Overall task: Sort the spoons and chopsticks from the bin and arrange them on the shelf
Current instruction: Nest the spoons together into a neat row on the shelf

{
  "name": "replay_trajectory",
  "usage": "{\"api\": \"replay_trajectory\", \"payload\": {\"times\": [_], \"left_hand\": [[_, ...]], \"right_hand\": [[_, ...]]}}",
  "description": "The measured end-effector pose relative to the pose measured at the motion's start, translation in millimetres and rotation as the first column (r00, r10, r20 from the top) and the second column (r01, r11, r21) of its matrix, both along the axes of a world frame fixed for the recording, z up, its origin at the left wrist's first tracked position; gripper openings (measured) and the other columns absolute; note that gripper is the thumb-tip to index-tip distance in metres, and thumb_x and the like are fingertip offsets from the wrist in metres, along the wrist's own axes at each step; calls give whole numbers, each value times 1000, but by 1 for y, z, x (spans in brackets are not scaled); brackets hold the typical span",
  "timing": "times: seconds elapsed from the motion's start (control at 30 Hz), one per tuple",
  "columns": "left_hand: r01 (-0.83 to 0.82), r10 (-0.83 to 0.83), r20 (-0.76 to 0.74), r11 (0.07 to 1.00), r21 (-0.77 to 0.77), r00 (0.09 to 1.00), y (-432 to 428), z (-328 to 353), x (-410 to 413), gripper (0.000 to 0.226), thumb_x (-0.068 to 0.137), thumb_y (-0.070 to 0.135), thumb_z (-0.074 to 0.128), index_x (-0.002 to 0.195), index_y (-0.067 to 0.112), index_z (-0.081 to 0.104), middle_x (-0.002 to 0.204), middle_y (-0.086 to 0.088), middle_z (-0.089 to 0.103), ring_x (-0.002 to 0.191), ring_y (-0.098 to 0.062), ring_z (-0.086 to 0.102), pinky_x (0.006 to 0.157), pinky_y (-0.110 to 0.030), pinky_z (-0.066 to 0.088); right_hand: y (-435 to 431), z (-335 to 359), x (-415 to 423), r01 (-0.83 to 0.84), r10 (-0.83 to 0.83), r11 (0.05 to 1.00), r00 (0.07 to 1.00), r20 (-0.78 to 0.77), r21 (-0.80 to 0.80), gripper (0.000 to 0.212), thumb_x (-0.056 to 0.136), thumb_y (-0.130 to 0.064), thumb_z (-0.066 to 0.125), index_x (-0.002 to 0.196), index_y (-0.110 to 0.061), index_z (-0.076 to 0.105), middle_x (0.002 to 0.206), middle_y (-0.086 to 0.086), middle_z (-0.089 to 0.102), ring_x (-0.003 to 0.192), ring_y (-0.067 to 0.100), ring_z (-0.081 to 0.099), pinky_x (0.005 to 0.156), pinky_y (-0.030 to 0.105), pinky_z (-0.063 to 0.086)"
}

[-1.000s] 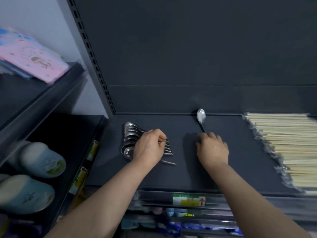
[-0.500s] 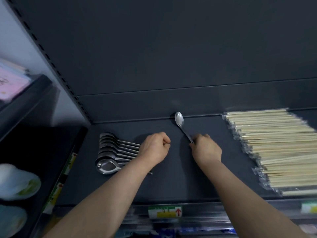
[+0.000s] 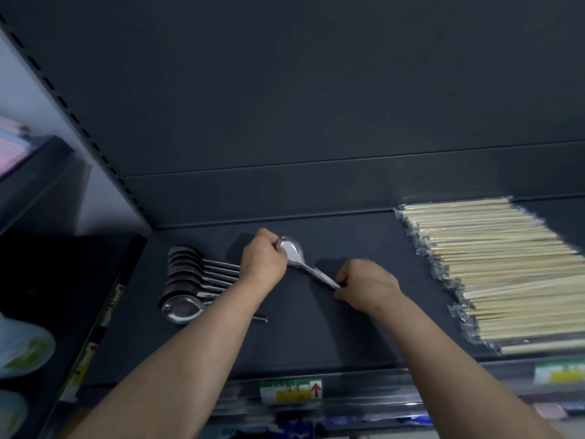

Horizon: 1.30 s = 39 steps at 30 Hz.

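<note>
At the far left, on a neighbouring lower shelf, pale slippers [image 3: 22,350] lie blurred at the frame's edge. On the dark shelf [image 3: 316,337] itself, a row of metal spoons [image 3: 186,280] lies overlapped near the left end, bowls to the left and handles pointing right; the nearest one sits bowl up, and its handle tip shows beyond the left forearm. The left hand [image 3: 264,264] is curled just right of that row, over the handle ends, with its fingertips closed on the bowl of a single spoon [image 3: 300,261]. That spoon slants across the middle of the shelf, bowl up and to the left, handle running down to the right. The right hand [image 3: 367,288] is closed in a loose fist, pinching the handle's end. Whether the spoon touches the shelf cannot be told. Further right, well apart from the hands, packs of pale wooden chopsticks [image 3: 503,274] in clear wrappers lie side by side, reaching the frame's right edge. On the shelf's front rail, a green and yellow price label [image 3: 291,390] sits below the hands.
</note>
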<state>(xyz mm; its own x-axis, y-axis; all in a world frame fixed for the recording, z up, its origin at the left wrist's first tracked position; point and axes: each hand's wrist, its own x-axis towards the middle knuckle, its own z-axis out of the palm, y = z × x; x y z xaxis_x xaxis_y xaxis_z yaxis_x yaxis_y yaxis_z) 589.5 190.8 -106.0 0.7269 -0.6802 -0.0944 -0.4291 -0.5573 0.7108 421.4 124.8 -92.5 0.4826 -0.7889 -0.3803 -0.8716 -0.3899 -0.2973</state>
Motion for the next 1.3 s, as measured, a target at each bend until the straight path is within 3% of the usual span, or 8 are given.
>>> {"api": "replay_trajectory", "payload": {"times": [0.07, 0.17, 0.27, 0.47, 0.8, 1.0, 1.17, 1.3], "left_hand": [[-41, 38, -47, 996, -85, 998, 12, 4, 7, 13, 85, 16, 55, 82, 27, 51, 85, -3, 69, 85, -27, 67, 76, -46, 58], [-64, 62, -19, 979, -194, 998, 44, 16, 17, 17, 88, 15, 53, 81, 30, 51, 78, 1, 67, 80, -23, 66, 73, -41, 57], [-46, 66, 115, 985, -167, 991, 87, 29, 31, 13, 91, 14, 53, 90, 27, 54, 69, 9, 62, 69, -14, 60, 62, -29, 46], [-79, 78, 237, 997, -6, 968, 158, 24, 57, 8, 91, 27, 60, 91, 27, 52, 71, 13, 58, 79, -15, 60, 73, -37, 51], [-89, 66, 312, 994, 60, 948, 189, -3, 72, 16, 82, 30, 73, 80, 27, 57, 79, 10, 62, 83, -15, 62, 68, -35, 53], [-138, 113, 339, 989, 49, 934, 181, -6, 81, 47, 81, 31, 74, 120, 19, 50, 118, -2, 55, 112, -20, 52, 85, -32, 48], [-94, 59, 292, 990, 108, 955, 172, -5, 92, 68, 84, 29, 72, 141, 19, 37, 138, -5, 45, 127, -23, 45, 97, -34, 44], [-42, 7, 228, 988, 149, 974, 163, -4, 100, 83, 80, 30, 76, 148, 21, 28, 147, -3, 39, 133, -22, 40, 104, -36, 41]], "right_hand": [[14, 7, 6, -31, 29, 999, 991, 134, 16, 30, 83, -37, 68, 110, -26, 60, 110, -3, 60, 106, 20, 58, 86, 31, 48], [44, 15, 26, -107, 107, 994, 948, 299, -16, 10, 91, -37, 58, 93, -27, 60, 89, -5, 62, 89, 20, 60, 71, 30, 47], [77, 20, 53, -168, 168, 985, 910, 378, -32, 22, 94, -44, 53, 108, -29, 63, 99, -6, 67, 95, 18, 61, 75, 30, 48], [123, 13, 89, -263, 284, 958, 912, 295, -111, 23, 93, -42, 55, 111, -28, 59, 110, -5, 67, 102, 22, 60, 75, 29, 44], [152, -5, 106, -268, 340, 888, 929, 143, -373, 20, 89, -38, 62, 104, -25, 63, 112, -5, 61, 109, 19, 53, 84, 31, 42], [143, -11, 123, -292, 382, 819, 920, 90, -495, 52, 89, -33, 61, 134, -19, 40, 133, 2, 42, 123, 22, 38, 99, 34, 34], [122, -11, 145, -388, 431, 877, 896, 104, -284, 92, 89, -36, 58, 153, -12, -4, 161, 7, -5, 148, 21, -8, 120, 40, 4], [100, -11, 163, -426, 433, 899, 899, 59, -106, 119, 77, -62, 65, 151, -12, -14, 160, 5, -11, 147, 21, -13, 120, 46, -1]]}}
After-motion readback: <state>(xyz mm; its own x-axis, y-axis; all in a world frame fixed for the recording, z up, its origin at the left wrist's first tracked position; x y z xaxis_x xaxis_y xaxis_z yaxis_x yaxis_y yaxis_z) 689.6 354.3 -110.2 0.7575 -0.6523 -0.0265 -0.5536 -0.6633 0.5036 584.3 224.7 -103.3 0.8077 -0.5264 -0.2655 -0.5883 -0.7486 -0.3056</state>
